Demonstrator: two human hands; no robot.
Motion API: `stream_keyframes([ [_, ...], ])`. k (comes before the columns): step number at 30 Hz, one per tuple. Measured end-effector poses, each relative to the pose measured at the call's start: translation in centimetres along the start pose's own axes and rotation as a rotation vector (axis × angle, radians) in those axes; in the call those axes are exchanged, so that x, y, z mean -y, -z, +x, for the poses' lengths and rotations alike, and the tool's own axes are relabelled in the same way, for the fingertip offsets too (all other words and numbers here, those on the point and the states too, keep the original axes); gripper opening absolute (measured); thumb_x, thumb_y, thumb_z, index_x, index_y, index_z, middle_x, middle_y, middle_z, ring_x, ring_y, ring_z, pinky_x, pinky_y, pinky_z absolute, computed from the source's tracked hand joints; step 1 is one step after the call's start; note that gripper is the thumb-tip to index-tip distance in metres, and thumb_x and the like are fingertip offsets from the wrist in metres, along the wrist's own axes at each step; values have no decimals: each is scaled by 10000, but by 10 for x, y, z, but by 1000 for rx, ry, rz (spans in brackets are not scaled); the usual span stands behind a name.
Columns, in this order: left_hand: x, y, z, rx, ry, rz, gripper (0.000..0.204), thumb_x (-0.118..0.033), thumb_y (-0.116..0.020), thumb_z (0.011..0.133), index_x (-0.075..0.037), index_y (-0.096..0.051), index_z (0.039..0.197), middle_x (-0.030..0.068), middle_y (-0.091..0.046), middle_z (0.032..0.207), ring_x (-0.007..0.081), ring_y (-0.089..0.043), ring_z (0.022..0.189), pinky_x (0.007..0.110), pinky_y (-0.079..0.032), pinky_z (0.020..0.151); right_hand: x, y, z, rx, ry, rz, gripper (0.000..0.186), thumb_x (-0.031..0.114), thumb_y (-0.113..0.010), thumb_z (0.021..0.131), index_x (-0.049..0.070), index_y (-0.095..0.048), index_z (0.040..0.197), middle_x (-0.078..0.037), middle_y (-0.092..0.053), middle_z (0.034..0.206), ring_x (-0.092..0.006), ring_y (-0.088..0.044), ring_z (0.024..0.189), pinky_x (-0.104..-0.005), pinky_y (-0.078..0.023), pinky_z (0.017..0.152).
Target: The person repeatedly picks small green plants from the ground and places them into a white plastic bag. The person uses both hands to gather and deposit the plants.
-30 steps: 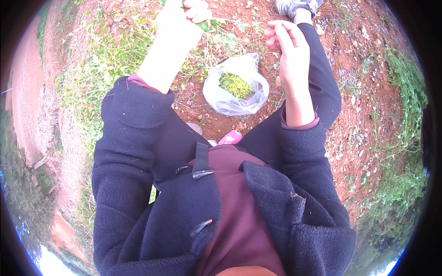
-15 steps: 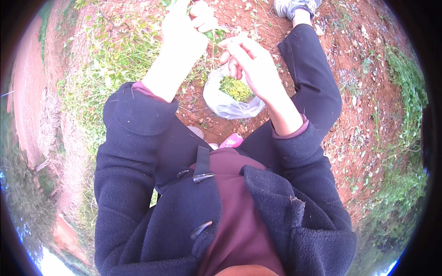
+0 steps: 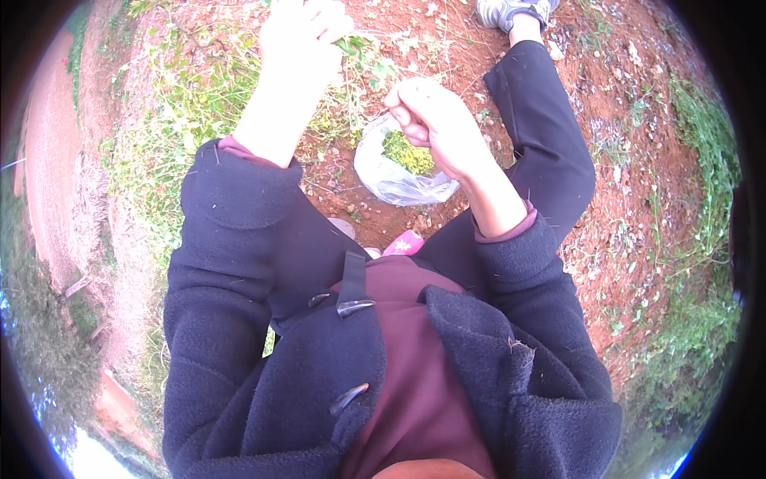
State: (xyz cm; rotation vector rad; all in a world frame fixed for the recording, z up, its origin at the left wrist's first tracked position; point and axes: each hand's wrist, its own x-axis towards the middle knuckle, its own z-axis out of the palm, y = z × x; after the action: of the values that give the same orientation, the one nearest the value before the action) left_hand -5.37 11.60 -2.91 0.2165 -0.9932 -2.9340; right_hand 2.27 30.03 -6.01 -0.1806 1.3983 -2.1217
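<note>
My left hand (image 3: 305,36) is at the top of the view, bright and washed out, its fingers curled round a leafy green plant (image 3: 357,54) whose leaves show beside the knuckles. My right hand (image 3: 431,120) is closed, thumb against the bent fingers, over the right rim of a thin clear plastic bag (image 3: 391,190). Whatever is inside those fingers is hidden. The bag stands open on the soil between my legs. Small yellow-green pickings (image 3: 408,154) lie in it, partly covered by my right hand.
Tangled green plants (image 3: 191,104) grow on the left, over reddish soil with stones. My right leg (image 3: 542,120) stretches forward to a grey shoe (image 3: 515,11). A pink patterned item (image 3: 403,243) lies near my lap. More greenery (image 3: 706,160) runs along the right.
My left hand has moved a little up and left, away from the right. My right hand has lowered slightly toward me, and its fingers have curled in tighter. The bag stays in place.
</note>
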Motion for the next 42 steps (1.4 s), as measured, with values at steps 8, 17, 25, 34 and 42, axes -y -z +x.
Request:
stream_keyframes([
  [8,7,1,-7,32,39,-6,195,-273,-439,998,-140,-485,864,-63,-270,564,81,-268,440,232,-221,393,-11,-16,9,-5,-37,52,227,232,-501,971,22,-585,946,42,-451,711,-26,-316,524,-170,-242,469],
  [17,-5,6,2,59,-21,-26,175,-253,-448,994,-131,-487,875,-62,-272,569,81,-284,456,230,-224,401,-18,-1,2,35,-30,156,208,213,-498,963,28,-593,959,20,-496,733,-43,-378,567,-190,-303,500],
  [25,1,8,0,33,27,-57,195,-261,-425,1003,-134,-488,869,-57,-262,557,84,-269,441,234,-219,394,-29,-16,12,115,-107,402,237,212,-481,968,23,-546,1096,-65,-586,919,-102,-496,698,-237,-372,548],
  [34,5,10,6,5,58,-54,193,-263,-434,999,-136,-488,864,-55,-269,558,85,-267,434,235,-218,386,-19,-17,6,164,-86,352,288,262,-482,972,50,-498,778,31,-380,646,-59,-282,512,-214,-249,472],
  [42,4,19,15,-26,-30,-25,181,-246,-447,991,-140,-475,847,-52,-239,546,90,-251,436,244,-214,389,-17,-15,2,128,-87,350,315,266,-472,976,53,-473,744,40,-350,614,-42,-261,481,-203,-219,447],
])
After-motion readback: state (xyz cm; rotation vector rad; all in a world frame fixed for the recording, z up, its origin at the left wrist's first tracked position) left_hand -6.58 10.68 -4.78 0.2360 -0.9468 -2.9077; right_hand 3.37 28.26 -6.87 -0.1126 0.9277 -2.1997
